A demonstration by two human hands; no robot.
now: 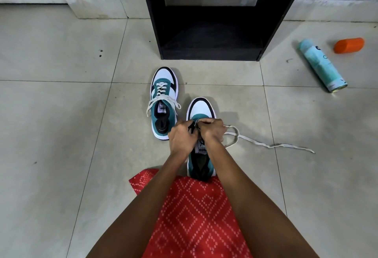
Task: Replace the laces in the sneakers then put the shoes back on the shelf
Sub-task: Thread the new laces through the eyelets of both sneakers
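Two sneakers (pixel 163 76) (pixel 201 108), two hands (pixel 182 138) (pixel 212 130) pinching one lace (pixel 237 134).

Teal-white sneakers (pixel 164 102), red diamond-patterned cloth (pixel 196 217), orange cap (pixel 349 45).

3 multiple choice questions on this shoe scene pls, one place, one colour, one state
1. Where is the spray can? A on the floor, right of the shelf; B on the lap; C inside a sneaker.
2. Lace colour in the far sneaker? A orange; B black; C white.
3. What are the hands doing? A resting flat; B working at the near sneaker; C holding the can.
A, it lies beside the shelf; C, white crossings show; B, left hand pinches the black lace, right hand the white lace.
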